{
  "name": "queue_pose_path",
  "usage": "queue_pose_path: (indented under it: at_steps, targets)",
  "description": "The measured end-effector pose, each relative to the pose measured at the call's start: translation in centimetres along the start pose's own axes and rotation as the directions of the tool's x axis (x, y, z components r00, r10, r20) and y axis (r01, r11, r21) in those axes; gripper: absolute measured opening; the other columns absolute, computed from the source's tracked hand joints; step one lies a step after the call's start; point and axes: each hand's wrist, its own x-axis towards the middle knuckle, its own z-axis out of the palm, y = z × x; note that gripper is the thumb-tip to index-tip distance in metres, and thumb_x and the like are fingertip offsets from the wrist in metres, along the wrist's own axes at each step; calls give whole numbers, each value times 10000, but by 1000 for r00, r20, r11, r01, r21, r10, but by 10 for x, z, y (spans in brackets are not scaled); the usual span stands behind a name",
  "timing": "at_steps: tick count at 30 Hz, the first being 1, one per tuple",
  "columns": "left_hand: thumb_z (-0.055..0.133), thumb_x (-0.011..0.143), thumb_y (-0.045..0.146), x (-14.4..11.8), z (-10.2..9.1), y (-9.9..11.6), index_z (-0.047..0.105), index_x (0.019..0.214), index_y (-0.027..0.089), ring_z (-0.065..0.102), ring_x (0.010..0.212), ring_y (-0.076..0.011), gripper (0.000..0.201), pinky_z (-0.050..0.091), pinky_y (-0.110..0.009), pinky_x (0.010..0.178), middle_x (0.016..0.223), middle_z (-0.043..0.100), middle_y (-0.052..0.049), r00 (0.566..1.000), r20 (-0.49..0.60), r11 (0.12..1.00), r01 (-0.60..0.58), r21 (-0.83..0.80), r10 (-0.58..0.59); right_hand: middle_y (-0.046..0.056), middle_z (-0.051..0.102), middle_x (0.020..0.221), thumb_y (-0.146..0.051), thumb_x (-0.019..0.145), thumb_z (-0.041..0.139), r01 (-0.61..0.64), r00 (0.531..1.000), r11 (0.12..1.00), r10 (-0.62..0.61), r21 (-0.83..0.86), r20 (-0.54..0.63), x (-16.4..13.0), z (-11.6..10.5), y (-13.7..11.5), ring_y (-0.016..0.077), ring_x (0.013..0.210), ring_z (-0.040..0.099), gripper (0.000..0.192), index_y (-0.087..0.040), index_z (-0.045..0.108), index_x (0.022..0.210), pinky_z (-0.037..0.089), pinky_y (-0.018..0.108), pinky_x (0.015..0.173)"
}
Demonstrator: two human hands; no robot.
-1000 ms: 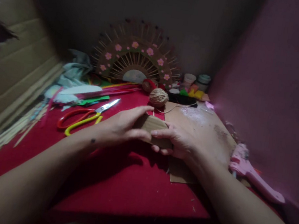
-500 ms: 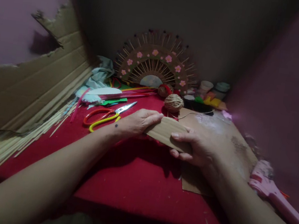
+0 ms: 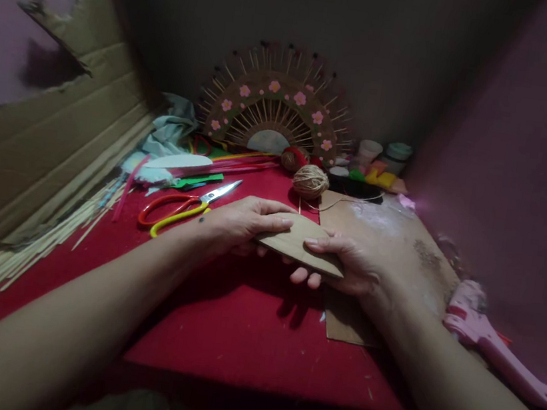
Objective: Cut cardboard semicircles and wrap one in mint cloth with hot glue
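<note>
Centrally, held piece: a small flat cardboard piece (image 3: pixel 301 244), plain and bare, is raised just above the red bench (image 3: pixel 246 336).
Left hand: the left hand (image 3: pixel 233 222) pinches the piece's left end, fingers on top.
Right hand: the right hand (image 3: pixel 346 263) grips the right end, thumb over, fingers curled beneath.
Nearby: scissors (image 3: pixel 183 205) lie left; a twine ball (image 3: pixel 310 181) sits behind; a cardboard sheet (image 3: pixel 389 247) lies right; a pink glue gun (image 3: pixel 487 341) rests far right; bamboo sticks (image 3: pixel 20 252) lie far left.
Backdrop: a finished fan decoration (image 3: pixel 275 114) stands against the wall.
Progress: seemingly early; nothing is glued, wrapped or attached to the piece yet.
</note>
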Motion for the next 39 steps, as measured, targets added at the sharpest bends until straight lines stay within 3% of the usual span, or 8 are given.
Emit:
queue_pose_path:
  at_steps: [10,14,21,25,29,33,36,39]
  targets:
    - [613,852,373,1,0,4,614,1200,262,352,310,-43,366,168,-145,317,518,509,45,965,-13,958,257,-129,-260,148,710,766,-93,910,374,-85,996,987,89,139,-18,2,4,-3,163,550,707,312,-27,477,1196,549,153,435]
    - [592,859,369,4,-1,1,619,1202,243,252,287,-39,366,130,-152,313,456,468,53,967,40,955,256,-151,-253,139,708,759,-114,915,382,-108,993,984,114,142,-34,3,3,-2,150,540,698,326,-27,470,1216,525,130,403]
    - [670,796,452,3,-2,-2,658,1056,200,457,399,-50,362,209,-141,326,658,594,2,997,14,991,83,-104,-82,137,725,730,-106,849,439,45,998,999,-43,29,-42,7,2,2,176,522,698,300,-47,539,1126,504,162,353]
    - [647,817,435,3,-1,0,652,990,196,406,368,-39,295,194,-141,329,592,537,28,989,-28,986,141,-84,-143,116,713,782,-129,843,477,29,995,999,-26,25,-94,9,1,5,144,541,690,282,-74,550,1110,514,151,400]
    - [631,829,420,2,-1,2,651,974,205,380,355,-36,260,196,-150,338,566,507,46,985,-76,987,149,-67,-154,108,692,904,-250,825,548,136,950,966,-190,-219,-247,7,4,4,170,604,680,353,-144,519,1160,538,241,445]
    - [622,822,438,3,-4,-2,642,984,199,419,386,-58,290,206,-179,346,613,562,25,993,-76,995,88,-41,-91,138,596,1227,-375,688,742,154,871,821,-375,-549,-316,3,13,5,282,1062,613,642,-201,499,1256,547,424,843]
    - [607,815,464,5,-6,-8,619,926,180,396,381,-62,305,218,-191,351,607,560,22,997,-63,999,50,1,-50,134,468,1366,-355,565,816,69,781,448,-580,-891,-231,7,11,15,335,1299,416,939,-216,394,1392,350,496,1082]
    - [557,829,518,9,-8,-13,598,920,178,392,364,-82,354,237,-203,339,553,522,31,1000,-17,993,1,119,2,153,480,1293,-262,673,677,-8,763,232,-628,-973,-156,14,4,27,328,1217,492,818,-186,357,1422,401,496,1023]
